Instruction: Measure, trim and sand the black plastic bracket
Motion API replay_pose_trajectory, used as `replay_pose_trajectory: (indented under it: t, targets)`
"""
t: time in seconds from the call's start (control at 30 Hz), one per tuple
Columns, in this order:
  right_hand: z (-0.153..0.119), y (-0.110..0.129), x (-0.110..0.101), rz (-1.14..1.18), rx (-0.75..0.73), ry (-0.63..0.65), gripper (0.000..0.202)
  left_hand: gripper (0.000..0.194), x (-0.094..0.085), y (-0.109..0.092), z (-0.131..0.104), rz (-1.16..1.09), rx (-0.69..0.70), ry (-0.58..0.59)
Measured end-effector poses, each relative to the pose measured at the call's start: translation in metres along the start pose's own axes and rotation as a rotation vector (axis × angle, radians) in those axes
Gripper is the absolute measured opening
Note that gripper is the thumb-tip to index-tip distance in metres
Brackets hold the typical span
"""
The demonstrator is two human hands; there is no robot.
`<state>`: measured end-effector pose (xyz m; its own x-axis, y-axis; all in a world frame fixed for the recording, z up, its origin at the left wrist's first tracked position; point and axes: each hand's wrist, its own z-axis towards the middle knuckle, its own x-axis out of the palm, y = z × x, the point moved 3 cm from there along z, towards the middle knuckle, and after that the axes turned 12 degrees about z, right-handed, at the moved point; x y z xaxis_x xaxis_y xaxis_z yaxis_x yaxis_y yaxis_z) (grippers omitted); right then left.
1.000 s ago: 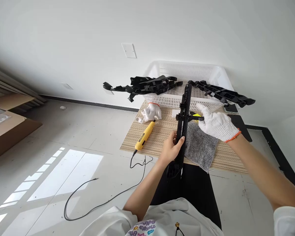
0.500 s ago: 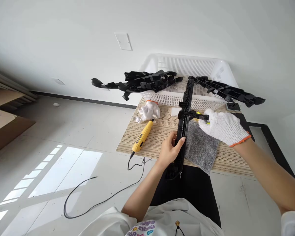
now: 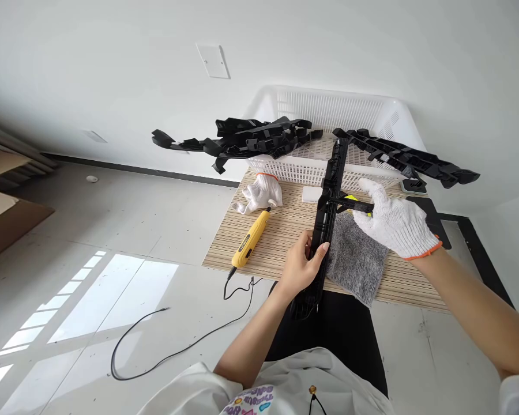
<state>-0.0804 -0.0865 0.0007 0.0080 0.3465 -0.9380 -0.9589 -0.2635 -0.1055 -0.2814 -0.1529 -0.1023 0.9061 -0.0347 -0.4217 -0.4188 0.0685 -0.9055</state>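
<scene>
The left hand is closed round the lower part of a black bar; the gloved right hand touches the tip of the bar's side arm, though whether it grips cannot be told. The bar slants across the front edge of the table, its upper end overlapping, in view, the basket at the back edge. A grey cloth overhangs the front edge; a yellow tool and loose glove lie towards the left edge
</scene>
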Motion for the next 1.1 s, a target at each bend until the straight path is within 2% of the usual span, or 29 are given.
replay_pose_trajectory:
  t: [0.1, 0.27, 0.47, 0.57, 0.67, 0.87, 1.0, 1.1]
  targets:
    - [0.0, 0.001, -0.001, 0.021, -0.023, -0.006, 0.075, 0.031, 0.0, -0.001, 0.0, -0.015, 0.014, 0.013]
    - [-0.001, 0.0, 0.001, 0.091, -0.011, 0.069, 0.077, 0.03, -0.001, -0.003, -0.001, 0.004, 0.005, 0.015]
    - [0.0, 0.006, -0.005, 0.075, -0.065, 0.048, 0.058, 0.031, -0.002, -0.006, -0.002, -0.022, 0.006, 0.03]
    - [0.002, 0.01, -0.008, 0.133, -0.091, 0.099, 0.052, 0.032, -0.002, -0.006, -0.002, -0.037, -0.003, 0.036]
    - [0.003, 0.012, -0.011, 0.158, -0.091, 0.13, 0.053, 0.031, -0.002, -0.006, -0.002, -0.041, 0.0, 0.032]
    - [0.003, 0.015, -0.01, 0.111, -0.094, 0.052, 0.057, 0.03, -0.002, -0.006, -0.002, -0.003, 0.011, 0.038]
    - [0.005, 0.026, -0.008, 0.063, -0.033, 0.145, 0.06, 0.029, -0.002, -0.003, -0.003, -0.006, 0.009, -0.003]
    - [0.004, 0.042, -0.013, 0.021, -0.059, 0.179, 0.064, 0.03, -0.003, 0.0, -0.003, -0.017, 0.005, -0.037]
